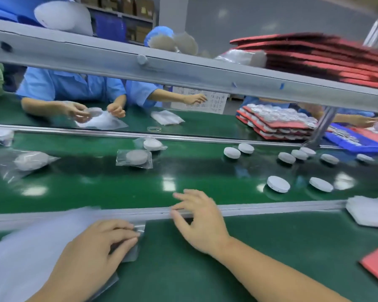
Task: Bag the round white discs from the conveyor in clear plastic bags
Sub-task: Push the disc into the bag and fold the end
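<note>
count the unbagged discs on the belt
9 bare discs: two on the near side, a pair mid-belt, five trailing right; another may be cut off at the right edge.

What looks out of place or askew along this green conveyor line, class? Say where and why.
The stack of red trays on the far bench is fanned out, layers offset rather than squared. The round white discs and bagged discs on the belt look orderly.
</note>
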A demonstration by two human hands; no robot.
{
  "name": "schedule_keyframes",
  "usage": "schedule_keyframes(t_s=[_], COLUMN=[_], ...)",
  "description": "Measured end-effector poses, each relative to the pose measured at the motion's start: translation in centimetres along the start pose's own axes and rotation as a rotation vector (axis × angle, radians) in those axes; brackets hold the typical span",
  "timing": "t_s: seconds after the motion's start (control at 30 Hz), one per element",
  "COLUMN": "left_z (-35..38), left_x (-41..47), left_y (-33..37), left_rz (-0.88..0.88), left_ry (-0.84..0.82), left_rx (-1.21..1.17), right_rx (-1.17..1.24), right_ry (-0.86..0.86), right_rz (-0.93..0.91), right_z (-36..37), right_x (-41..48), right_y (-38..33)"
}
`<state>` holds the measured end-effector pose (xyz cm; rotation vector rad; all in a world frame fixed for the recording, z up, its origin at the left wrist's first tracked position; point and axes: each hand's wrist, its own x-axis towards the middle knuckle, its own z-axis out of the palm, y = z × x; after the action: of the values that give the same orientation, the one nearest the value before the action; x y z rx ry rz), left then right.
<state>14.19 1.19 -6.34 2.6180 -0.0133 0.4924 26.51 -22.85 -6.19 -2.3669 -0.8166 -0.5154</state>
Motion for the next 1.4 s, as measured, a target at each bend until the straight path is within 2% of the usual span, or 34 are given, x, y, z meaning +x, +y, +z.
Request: schedule_keyframes(t_s=[0.07, 0.1, 0.17, 0.23, 0.27, 0.37, 0.43, 0.5, 0.57, 0.63, 0.7, 0.77, 0.83, 0.9, 0.97, 1.0, 1.03, 1.1, 1.17, 1.2, 1.23, 1.3, 1.4], left_z=[0.4, 0.6, 0.9, 0.9, 0.9, 0.7, 0.7, 0.7, 0.6, 0.3, 0.0, -0.6, -1.0, -1.5, -1.3, -1.1, -0.7, -0.3, -0.1, -0.2, -0.5, -1.4, -3.5], left_x=[0.0, 0.1, 0.3, 0.3, 0.2, -0.2, -0.3, -0.3, -0.2, 0.0, 0.0, -0.1, -0.2, -0.6, -0.9, -1.0, -1.1, -1.0, -0.9, -0.8, -0.7, -0.2, 0.7], left_y=[0.0, 0.0, 0.3, 0.4, 0.4, 0.4, 0.4, 0.6, 0.8, 1.0, 1.5, 2.3, 3.3, 4.3, 5.0, 5.3, 5.6, 6.1, 6.0, 6.0, 6.0, 5.7, 3.1], left_rz=[0.002, 0.007, 0.017, 0.016, 0.022, 0.017, 0.014, -0.011, -0.04, -0.091, -0.144, -0.181, -0.194, -0.14, -0.079, -0.072, -0.085, -0.095, -0.115, -0.135, -0.153, -0.137, 0.008], left_ry=[-0.066, -0.085, -0.092, -0.084, -0.076, -0.043, -0.016, 0.016, 0.083, 0.149, 0.21, 0.232, 0.111, -0.102, -0.195, -0.165, -0.088, 0.145, 0.348, 0.413, 0.45, 0.484, 0.46], left_rx=[-0.009, 0.017, 0.071, 0.074, 0.07, 0.027, 0.008, -0.048, -0.109, -0.164, -0.241, -0.402, -0.649, -0.86, -0.908, -0.908, -0.889, -0.861, -0.859, -0.844, -0.815, -0.706, -0.212], right_rx=[-0.281, -0.455, -0.714, -0.722, -0.665, -0.579, -0.548, -0.417, -0.237, -0.108, -0.047, -0.009, 0.092, 0.296, 0.461, 0.528, 0.597, 0.795, 1.015, 1.031, 0.995, 0.789, 0.514], right_ry=[0.035, -0.01, -0.171, -0.3, -0.318, -0.196, -0.11, -0.064, -0.045, -0.045, -0.119, -0.179, -0.118, 0.085, 0.243, 0.247, 0.172, -0.121, -0.413, -0.494, -0.516, -0.42, -0.13], right_rz=[0.061, 0.179, 0.548, 0.816, 0.851, 0.771, 0.745, 0.625, 0.313, -0.131, -0.503, -0.66, -0.628, -0.506, -0.337, -0.226, -0.097, 0.074, 0.084, 0.066, 0.053, 0.042, 0.054], right_z=[-3.2, -4.9, -7.9, -9.5, -9.8, -10.6, -10.7, -10.1, -8.5, -6.8, -5.1, -3.8, -2.7, -1.9, -1.4, -1.5, -1.6, -1.5, -1.0, -0.7, -0.5, 0.0, 0.5], right_x=[1.9, 2.9, 4.1, 4.1, 3.8, 3.3, 3.6, 4.0, 3.8, 2.8, 1.2, -0.2, -1.4, -2.2, -2.5, -2.4, -2.2, -2.0, -1.7, -1.4, -0.9, 1.0, 6.7], right_y=[4.9, 7.9, 13.9, 19.2, 21.4, 24.0, 22.6, 18.8, 13.4, 7.2, 2.5, -0.4, -2.1, -3.7, -5.1, -5.7, -6.4, -7.2, -8.0, -8.3, -8.4, -7.7, -5.5])
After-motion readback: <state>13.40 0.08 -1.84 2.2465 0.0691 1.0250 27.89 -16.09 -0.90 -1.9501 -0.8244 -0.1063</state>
